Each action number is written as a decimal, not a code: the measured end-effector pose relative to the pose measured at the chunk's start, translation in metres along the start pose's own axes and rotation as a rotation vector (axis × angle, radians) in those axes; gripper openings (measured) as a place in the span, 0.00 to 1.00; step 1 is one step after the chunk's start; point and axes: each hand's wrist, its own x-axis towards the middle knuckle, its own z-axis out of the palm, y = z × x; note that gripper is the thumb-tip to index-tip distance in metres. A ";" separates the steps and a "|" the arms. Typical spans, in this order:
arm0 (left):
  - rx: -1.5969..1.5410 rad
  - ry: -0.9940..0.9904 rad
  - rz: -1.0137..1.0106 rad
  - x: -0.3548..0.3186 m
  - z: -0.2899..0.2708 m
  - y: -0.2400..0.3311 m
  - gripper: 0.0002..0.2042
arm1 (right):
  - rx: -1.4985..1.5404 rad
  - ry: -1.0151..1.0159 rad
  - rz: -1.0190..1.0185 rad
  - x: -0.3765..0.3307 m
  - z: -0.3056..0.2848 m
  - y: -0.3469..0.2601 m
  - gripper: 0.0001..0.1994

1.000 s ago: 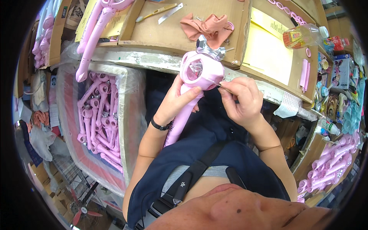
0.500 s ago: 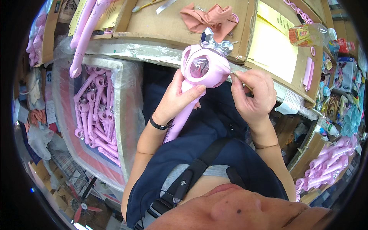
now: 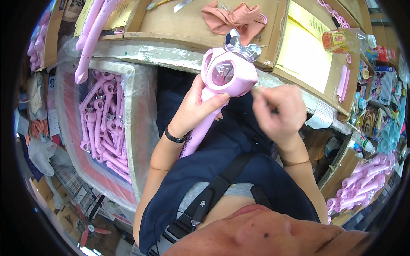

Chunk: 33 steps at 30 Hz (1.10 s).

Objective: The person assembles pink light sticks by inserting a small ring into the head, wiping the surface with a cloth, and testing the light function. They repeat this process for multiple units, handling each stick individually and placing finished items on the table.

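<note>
My left hand is wrapped round the neck of a pink toy wand. The wand tilts up and to the right, its handle running down against my dark apron. Its round head has a clear window with something dark and shiny inside, and a silver crown-shaped piece on top. At the right side of the head, my right hand is curled with fingertips pinched. Motion smears it; the thin stick-like tool between its fingers hardly shows now.
A lined bin at left holds several pink wands. Ahead, cardboard trays on the bench hold a peach cloth and yellow paper. A plastic bottle lies at right. More pink wand parts are piled at lower right.
My right hand has shifted slightly and become blurred; its fingertips stay beside the wand's head. The wand and my left hand are almost where they were.
</note>
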 end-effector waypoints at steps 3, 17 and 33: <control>0.016 0.004 -0.005 0.000 0.000 0.000 0.28 | 0.000 -0.056 0.036 0.000 -0.001 -0.001 0.10; 0.018 0.012 -0.012 0.000 0.000 0.000 0.29 | -0.087 0.084 0.164 -0.014 -0.001 -0.004 0.11; -0.011 0.010 0.005 0.000 0.000 -0.004 0.29 | 0.000 0.124 0.022 -0.015 0.003 -0.006 0.10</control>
